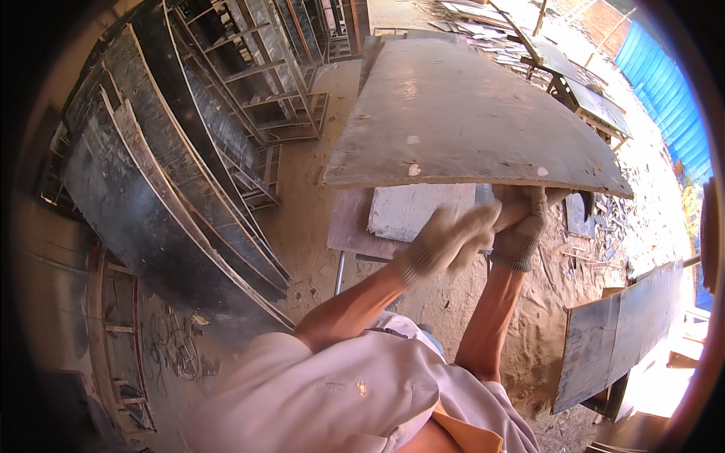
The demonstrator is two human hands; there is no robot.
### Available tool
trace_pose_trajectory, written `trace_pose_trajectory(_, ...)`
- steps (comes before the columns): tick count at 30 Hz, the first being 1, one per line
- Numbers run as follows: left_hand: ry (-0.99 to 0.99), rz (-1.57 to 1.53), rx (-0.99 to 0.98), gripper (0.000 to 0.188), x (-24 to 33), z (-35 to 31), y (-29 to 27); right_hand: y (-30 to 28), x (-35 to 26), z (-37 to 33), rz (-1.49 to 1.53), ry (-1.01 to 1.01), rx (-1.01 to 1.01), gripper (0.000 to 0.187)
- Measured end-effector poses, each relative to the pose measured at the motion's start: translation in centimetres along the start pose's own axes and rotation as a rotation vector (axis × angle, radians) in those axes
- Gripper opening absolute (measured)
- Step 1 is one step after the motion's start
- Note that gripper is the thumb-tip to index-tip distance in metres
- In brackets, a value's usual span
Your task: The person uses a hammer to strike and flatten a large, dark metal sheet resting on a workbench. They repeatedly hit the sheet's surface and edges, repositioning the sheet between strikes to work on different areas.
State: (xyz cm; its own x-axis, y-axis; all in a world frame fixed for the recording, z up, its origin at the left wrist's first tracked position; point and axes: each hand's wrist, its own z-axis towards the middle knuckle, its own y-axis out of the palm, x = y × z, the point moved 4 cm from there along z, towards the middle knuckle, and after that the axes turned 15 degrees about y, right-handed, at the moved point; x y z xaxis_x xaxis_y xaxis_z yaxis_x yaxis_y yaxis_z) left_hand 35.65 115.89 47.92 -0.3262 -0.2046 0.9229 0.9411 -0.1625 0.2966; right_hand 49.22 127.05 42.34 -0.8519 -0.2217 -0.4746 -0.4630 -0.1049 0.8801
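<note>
Big, dark boards stood together on the person's left. A wide, gray-brown plywood board was up in front, with its near edge just above the gloves. A blue-gray panel stood on its edge at the right. Under the plywood was a flat, pale slab. The right hand, in a knit glove, was bent up close under the plywood's near edge, but I couldn't tell what it gripped. The left hand, gloved too, was a blur beside it, so I couldn't tell its grip. A small, dark, curved thing poked out below the plywood, right of the right hand.
</note>
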Motion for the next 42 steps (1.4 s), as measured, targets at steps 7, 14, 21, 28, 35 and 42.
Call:
trace_pose_trajectory(7,-0.116,-0.011,0.682,0.084,2.1,-8.5,-14.3,-0.7,-0.5,0.0,0.055,-0.013,-0.016,0.030)
trace_pose_trajectory(14,-0.059,-0.396,0.261,0.019,3.2,-0.6,-16.6,0.1,-2.2,-0.9,-0.129,-0.026,-0.002,0.034)
trace_pose_trajectory(21,-0.004,-0.250,0.172,0.019,3.8,3.4,-12.7,-9.8,2.3,-8.0,-0.681,0.458,0.621,0.033)
trace_pose_trajectory(28,-0.253,0.139,0.042,0.030,3.1,6.6,-8.0,-3.6,7.5,-8.2,-0.902,0.657,0.284,0.033)
trace_pose_trajectory(35,-0.383,0.485,-0.104,0.035,-0.1,6.6,-4.0,-7.1,12.5,-11.8,-0.624,0.721,0.163,0.038)
trace_pose_trajectory(42,-0.537,0.639,-0.127,0.032,-4.2,5.1,-2.5,-11.5,15.5,-14.0,-0.525,0.755,0.181,0.035)
